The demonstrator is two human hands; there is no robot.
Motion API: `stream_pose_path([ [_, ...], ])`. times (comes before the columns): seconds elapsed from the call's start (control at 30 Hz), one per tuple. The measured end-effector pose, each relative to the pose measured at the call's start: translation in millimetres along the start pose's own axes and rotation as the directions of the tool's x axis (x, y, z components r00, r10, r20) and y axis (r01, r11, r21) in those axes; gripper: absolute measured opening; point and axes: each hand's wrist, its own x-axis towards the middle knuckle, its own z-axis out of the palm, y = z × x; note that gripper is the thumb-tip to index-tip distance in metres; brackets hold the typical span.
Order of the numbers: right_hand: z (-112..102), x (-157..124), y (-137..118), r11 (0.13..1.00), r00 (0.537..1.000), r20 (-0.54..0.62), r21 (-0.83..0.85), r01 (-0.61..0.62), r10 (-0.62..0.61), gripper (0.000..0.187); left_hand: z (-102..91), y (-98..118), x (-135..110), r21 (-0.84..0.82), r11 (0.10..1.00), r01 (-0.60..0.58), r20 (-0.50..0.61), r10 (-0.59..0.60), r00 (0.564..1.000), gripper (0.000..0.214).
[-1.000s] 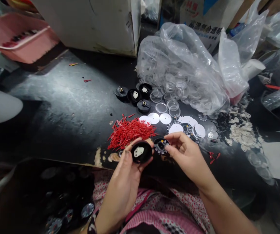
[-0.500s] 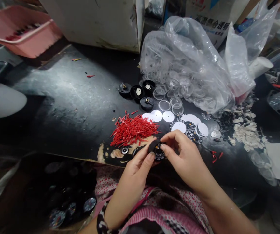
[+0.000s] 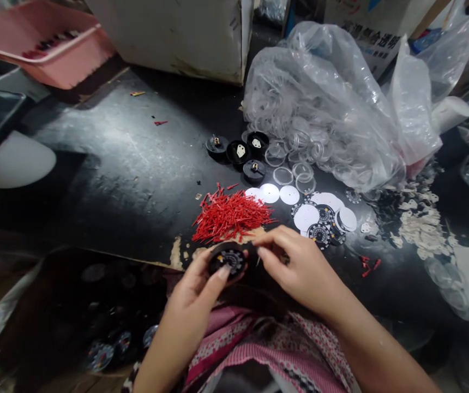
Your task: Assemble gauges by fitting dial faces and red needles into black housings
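Observation:
My left hand (image 3: 196, 284) grips a round black case (image 3: 227, 261) with a printed dial face seated in it, thumb and fingers around its rim. My right hand (image 3: 300, 267) is curled just right of the case, fingertips pinched close together near the table edge; what they hold is too small to make out. Just beyond both hands lies a pile of small red pointers (image 3: 230, 214). Loose dial faces and white discs (image 3: 320, 215) lie to the right of that pile.
Black cases (image 3: 238, 152) and clear round lenses (image 3: 287, 174) sit mid-table beside a large clear bag (image 3: 324, 103) of lenses. White scraps (image 3: 418, 221) lie at right. A cardboard box (image 3: 185, 33) and pink tray (image 3: 46, 43) stand at the back. A dark bin (image 3: 95, 311) with finished pieces is at lower left.
The dial face went from my right fingers into the black case held by my left hand. The case was turned face up and both hands dropped toward the table edge.

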Motion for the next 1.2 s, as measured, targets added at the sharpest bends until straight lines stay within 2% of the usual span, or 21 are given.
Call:
stream_pose_path([
  [0.07, 5, 18, -3, 0.957, 0.999, -0.036, -0.289, -0.01, 0.0, 0.013, -2.0, 4, 0, -0.145, 0.989, 0.001, -0.071, -0.011, 0.997, 0.031],
  [0.13, 12, 32, -6, 0.868, 0.999, -0.032, -0.497, -0.004, -0.013, 0.015, 0.8, 9, 0, -0.262, 0.965, -0.01, -0.127, -0.025, 0.992, 0.033],
  [0.23, 17, 41, -9, 0.814, 0.999, -0.016, -0.581, 0.022, -0.038, 0.016, 7.8, 14, 0, -0.4, 0.917, 0.012, -0.15, -0.078, 0.986, 0.034],
  [0.3, 16, 37, -9, 0.864, 1.0, -0.017, -0.503, -0.008, 0.0, 0.016, 11.9, 17, 1, -0.492, 0.866, 0.088, -0.082, -0.146, 0.986, 0.029],
  [0.37, 12, 30, -8, 0.935, 0.999, -0.027, -0.351, -0.053, 0.047, 0.013, 15.7, 18, 4, -0.556, 0.807, 0.199, 0.037, -0.215, 0.976, 0.024],
  [0.47, 7, 17, -5, 0.986, 0.994, -0.099, -0.153, -0.065, 0.05, 0.008, 22.0, 20, 7, -0.581, 0.766, 0.274, 0.152, -0.228, 0.962, 0.02],
  [0.57, 4, 8, -2, 0.998, 0.984, -0.177, -0.069, -0.004, -0.008, 0.006, 28.0, 20, 8, -0.557, 0.81, 0.184, 0.113, -0.146, 0.983, 0.017],
  [0.7, -1, 1, -2, 0.993, 0.973, -0.211, -0.086, 0.077, -0.093, 0.005, 29.7, 20, 7, -0.446, 0.893, 0.064, 0.048, -0.047, 0.998, 0.018],
  [0.77, -4, -2, -4, 0.991, 0.972, -0.205, -0.09, 0.094, -0.111, 0.007, 28.2, 19, 7, -0.374, 0.927, 0.026, 0.026, -0.017, 1.0, 0.027],
  [0.87, -7, -6, -9, 0.992, 0.974, -0.2, 0.047, 0.121, -0.109, 0.009, 28.6, 15, 11, -0.24, 0.969, -0.06, -0.038, 0.052, 0.998, 0.042],
  [0.93, -7, -7, -11, 0.989, 0.977, -0.191, 0.099, 0.113, -0.093, 0.01, 32.2, 11, 16, -0.164, 0.984, -0.07, -0.024, 0.067, 0.997, 0.041],
  [1.07, -7, -8, -11, 0.999, 0.983, -0.179, -0.007, 0.034, -0.035, 0.011, 42.3, 4, 20, -0.106, 0.991, -0.081, 0.055, 0.088, 0.995, 0.03],
  [1.2, -11, -9, -9, 0.999, 0.986, -0.163, 0.026, 0.03, -0.025, 0.012, 45.3, 6, 14, -0.053, 0.99, -0.131, 0.079, 0.135, 0.988, 0.026],
])
